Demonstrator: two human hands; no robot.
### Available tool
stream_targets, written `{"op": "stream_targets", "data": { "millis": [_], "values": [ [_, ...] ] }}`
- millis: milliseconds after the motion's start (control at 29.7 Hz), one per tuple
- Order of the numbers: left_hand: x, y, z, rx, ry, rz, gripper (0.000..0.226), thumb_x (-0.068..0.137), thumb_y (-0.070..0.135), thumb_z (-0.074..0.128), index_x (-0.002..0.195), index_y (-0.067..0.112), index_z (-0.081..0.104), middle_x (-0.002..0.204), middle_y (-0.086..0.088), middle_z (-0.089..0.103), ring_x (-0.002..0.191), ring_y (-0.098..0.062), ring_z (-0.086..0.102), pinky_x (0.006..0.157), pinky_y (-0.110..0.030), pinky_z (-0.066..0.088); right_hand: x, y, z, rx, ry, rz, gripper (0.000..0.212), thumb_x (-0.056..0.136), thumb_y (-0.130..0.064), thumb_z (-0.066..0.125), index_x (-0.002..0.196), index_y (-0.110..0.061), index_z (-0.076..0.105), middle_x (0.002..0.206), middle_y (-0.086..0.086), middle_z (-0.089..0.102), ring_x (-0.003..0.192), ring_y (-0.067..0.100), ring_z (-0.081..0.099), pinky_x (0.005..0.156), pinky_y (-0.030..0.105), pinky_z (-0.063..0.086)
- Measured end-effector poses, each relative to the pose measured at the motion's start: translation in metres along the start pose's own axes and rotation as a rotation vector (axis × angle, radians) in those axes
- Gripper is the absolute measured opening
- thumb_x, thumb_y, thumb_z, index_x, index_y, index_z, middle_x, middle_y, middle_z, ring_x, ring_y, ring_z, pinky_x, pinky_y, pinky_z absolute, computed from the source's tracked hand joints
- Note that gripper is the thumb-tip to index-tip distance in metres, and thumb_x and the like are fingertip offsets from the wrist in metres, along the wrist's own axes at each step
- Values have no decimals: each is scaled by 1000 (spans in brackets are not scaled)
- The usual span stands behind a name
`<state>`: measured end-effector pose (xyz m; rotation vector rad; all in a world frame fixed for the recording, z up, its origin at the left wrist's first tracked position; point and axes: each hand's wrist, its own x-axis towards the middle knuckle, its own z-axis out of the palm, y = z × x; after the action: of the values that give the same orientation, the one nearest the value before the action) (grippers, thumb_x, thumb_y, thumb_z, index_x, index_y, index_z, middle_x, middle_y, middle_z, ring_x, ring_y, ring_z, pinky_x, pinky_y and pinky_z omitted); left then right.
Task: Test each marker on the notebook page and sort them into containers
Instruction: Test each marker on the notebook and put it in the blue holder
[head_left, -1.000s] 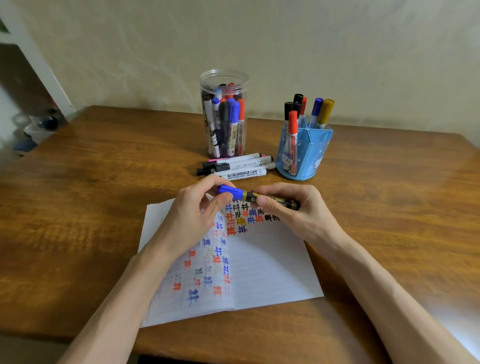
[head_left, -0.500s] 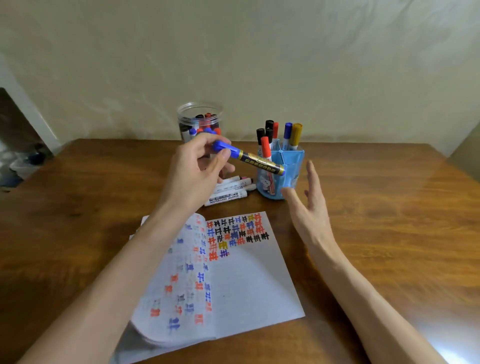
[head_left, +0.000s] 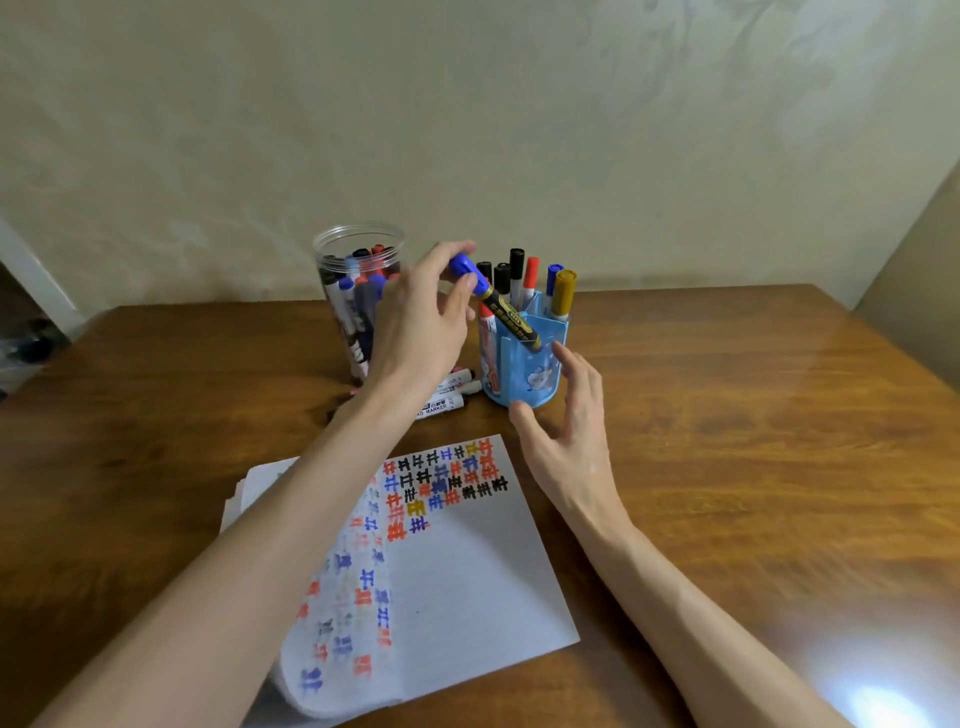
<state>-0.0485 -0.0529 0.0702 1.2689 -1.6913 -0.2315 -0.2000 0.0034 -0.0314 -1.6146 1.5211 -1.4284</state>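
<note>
My left hand (head_left: 421, 322) pinches the blue cap end of a black-and-gold marker (head_left: 506, 312), whose lower end dips into the front pocket of the blue pen holder (head_left: 524, 374). Several capped markers stand in that holder. My right hand (head_left: 569, 441) hovers with spread fingers just in front of the holder, holding nothing. The open notebook (head_left: 467, 571), its page covered with coloured test marks at the top, lies on the table below my arms. A clear plastic jar (head_left: 353, 291) with several markers stands left of the holder.
A few white whiteboard markers (head_left: 449, 397) lie on the wooden table (head_left: 753, 441) between the jar and the notebook, partly under my left wrist. A pale wall rises right behind the containers.
My left hand carried the blue-capped marker up and right and tilted its lower end down into the blue holder. My right hand, which let go earlier, stays open near the holder.
</note>
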Motion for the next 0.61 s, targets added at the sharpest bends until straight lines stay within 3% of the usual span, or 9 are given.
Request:
{"op": "stream_targets", "data": {
  "millis": [67, 168, 303, 437, 605],
  "values": [
    [4, -1, 5, 41, -35, -2, 38, 105, 24, 57, 143, 22, 58, 96, 3, 73, 82, -5, 69, 72, -8, 49, -1, -1, 1, -5, 5, 1, 81, 84, -57, 54, 158, -29, 34, 159, -7, 33, 146, 7, 34, 118, 50, 44],
    [5, -1, 14, 61, -102, 2, 44, 100, 24, 65, 144, 27, 58, 114, 1, 74, 94, -10, 71, 86, -31, 59, -1, -3, 1, -3, 13, -19, 76, 85, -50, 55, 155, -28, 36, 153, -10, 36, 143, 5, 37, 120, 45, 42],
    [0, -9, 16, 55, -115, -47, 52, 97, 23, 70, 146, 27, 54, 111, 11, 68, 86, -4, 68, 72, -15, 51, -1, -3, 0, 1, 27, -10, 70, 86, -41, 60, 152, -28, 40, 143, -15, 37, 136, 1, 40, 117, 40, 45],
    [-13, -40, -2, 45, -103, -162, 34, 95, 19, 71, 128, 22, 63, 107, 6, 69, 91, -10, 70, 80, -32, 60, -2, -3, 1, 16, 15, 0, 62, 91, -30, 66, 149, -27, 44, 141, -13, 40, 132, 0, 42, 112, 44, 50],
    [-51, -82, -22, 134, -188, -296, 23, 90, 23, 79, 110, 23, 69, 101, 7, 68, 86, -7, 66, 70, -21, 53, -6, -4, 5, 32, -29, 1, 62, 85, -39, 61, 145, -29, 47, 139, -9, 42, 132, 6, 47, 109, 46, 53]
  ]
}}
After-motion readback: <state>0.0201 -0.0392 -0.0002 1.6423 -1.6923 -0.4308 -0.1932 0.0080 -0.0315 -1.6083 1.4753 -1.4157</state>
